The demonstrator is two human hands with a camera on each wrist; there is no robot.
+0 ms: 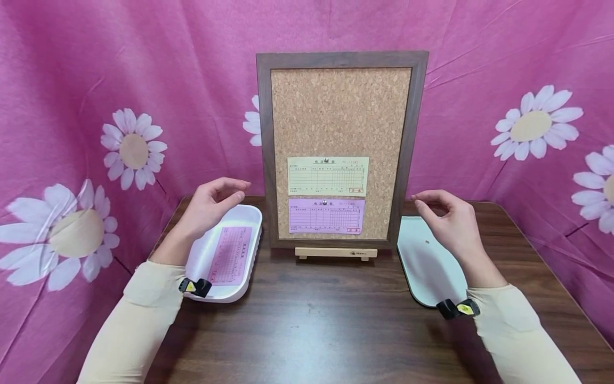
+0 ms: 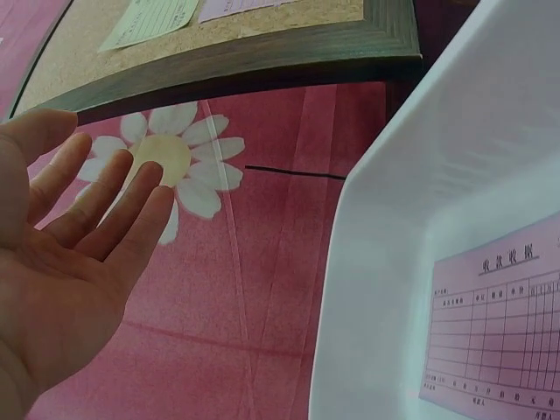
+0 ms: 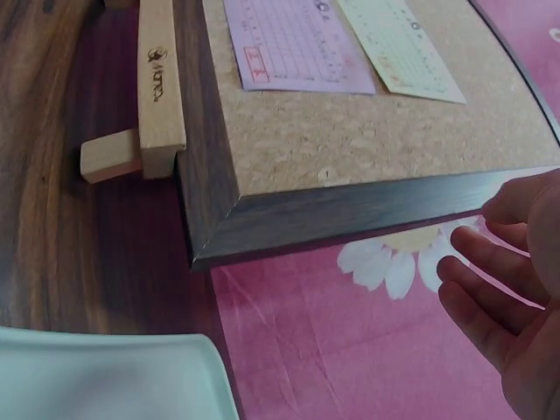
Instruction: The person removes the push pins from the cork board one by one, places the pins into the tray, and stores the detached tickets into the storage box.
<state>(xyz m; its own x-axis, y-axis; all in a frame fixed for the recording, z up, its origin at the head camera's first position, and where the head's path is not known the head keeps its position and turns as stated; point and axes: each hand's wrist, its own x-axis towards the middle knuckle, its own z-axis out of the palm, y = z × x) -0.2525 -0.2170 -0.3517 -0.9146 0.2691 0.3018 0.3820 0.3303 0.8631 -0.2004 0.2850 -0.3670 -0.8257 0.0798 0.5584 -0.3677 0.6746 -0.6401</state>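
My left hand (image 1: 211, 207) hovers above the back of a white tray (image 1: 258, 226), fingers loosely bent and holding nothing. A pink receipt slip (image 1: 232, 256) lies in that tray. Over a pale green tray (image 1: 422, 272) hangs my right hand (image 1: 455, 226), also holding nothing, its fingertips near the right side of a framed cork board (image 1: 336, 117). Two slips are pinned low on the board: a yellow-green receipt slip (image 1: 326, 178) above a purple receipt slip (image 1: 326, 218). Each has a shiny pin at its top. A tiny brownish thing (image 1: 427, 242) lies in the green tray.
The board leans on a small wooden easel (image 1: 336, 253) at the back of the dark wooden table (image 1: 307, 320). Behind and at both sides hangs a pink cloth (image 1: 192, 64) with white daisies. Black cameras sit on both wrists.
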